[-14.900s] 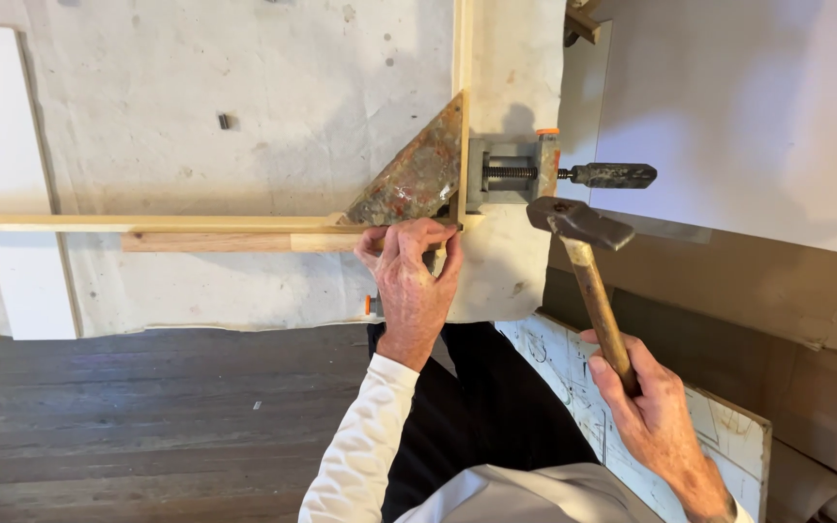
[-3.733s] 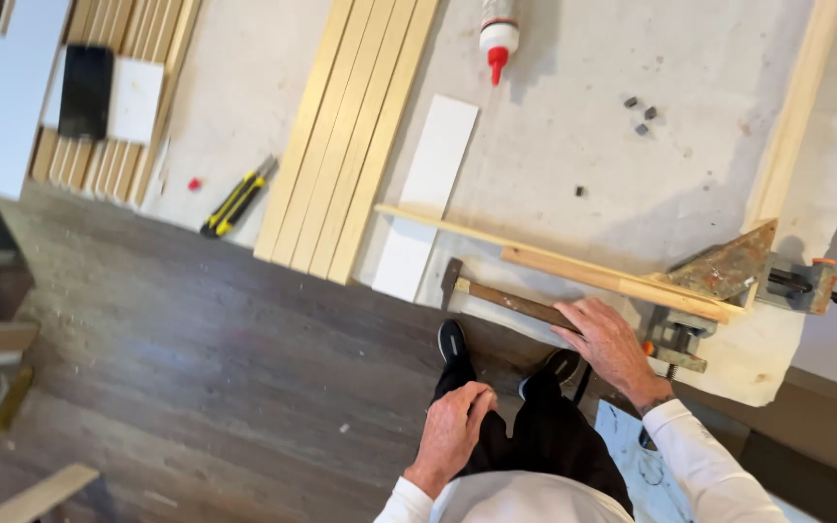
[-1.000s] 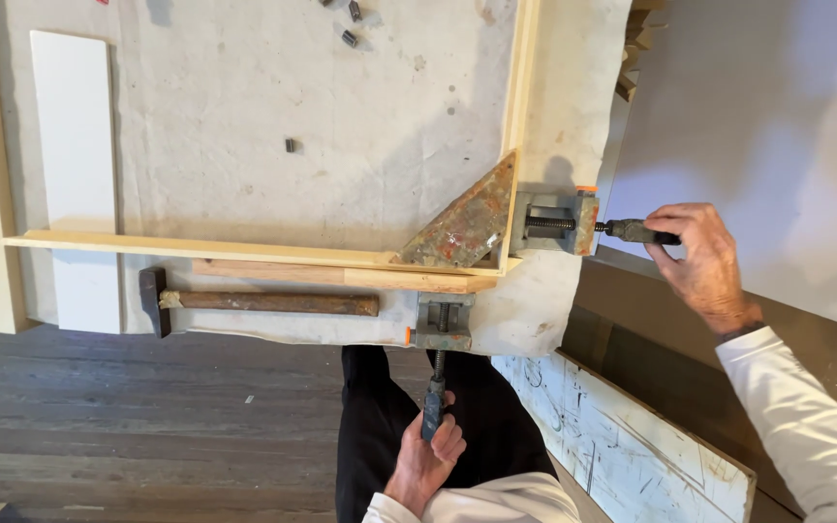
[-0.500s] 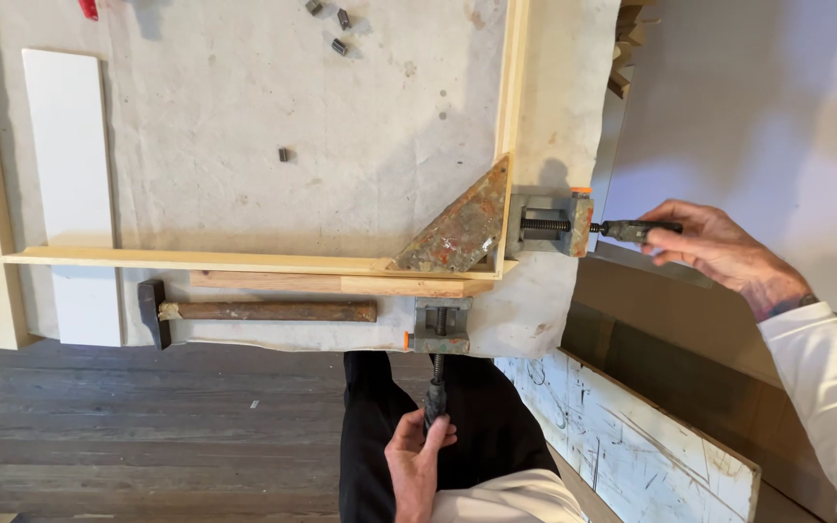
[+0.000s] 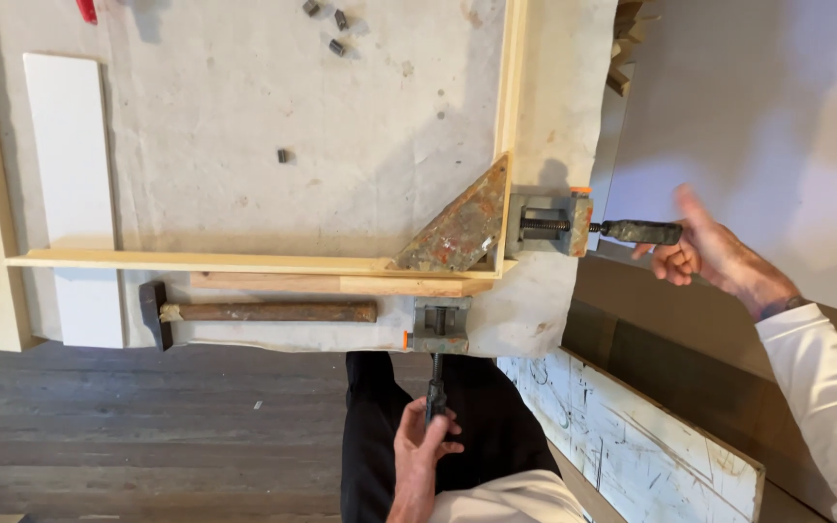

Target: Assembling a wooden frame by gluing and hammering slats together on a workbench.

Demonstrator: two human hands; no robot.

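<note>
A rusty triangular corner clamp (image 5: 457, 232) holds two pale wooden strips at a right angle on the paper-covered bench. One strip (image 5: 196, 261) runs left and the other strip (image 5: 511, 87) runs away from me. My left hand (image 5: 420, 447) is shut on the clamp's near screw handle (image 5: 435, 392), which hangs over the bench edge. My right hand (image 5: 714, 257) is just right of the side screw handle (image 5: 643, 231). Its fingers are spread, slightly blurred, and grip nothing.
A hammer (image 5: 263, 312) lies along the bench's near edge, left of the clamp. A white board (image 5: 70, 194) lies at the left, with small metal pieces (image 5: 326, 19) at the top. A white panel with drawn lines (image 5: 632, 436) leans below the bench on the right.
My right hand has let go of the side screw handle and opened, drawing slightly to the right. My left hand stays on the near handle.
</note>
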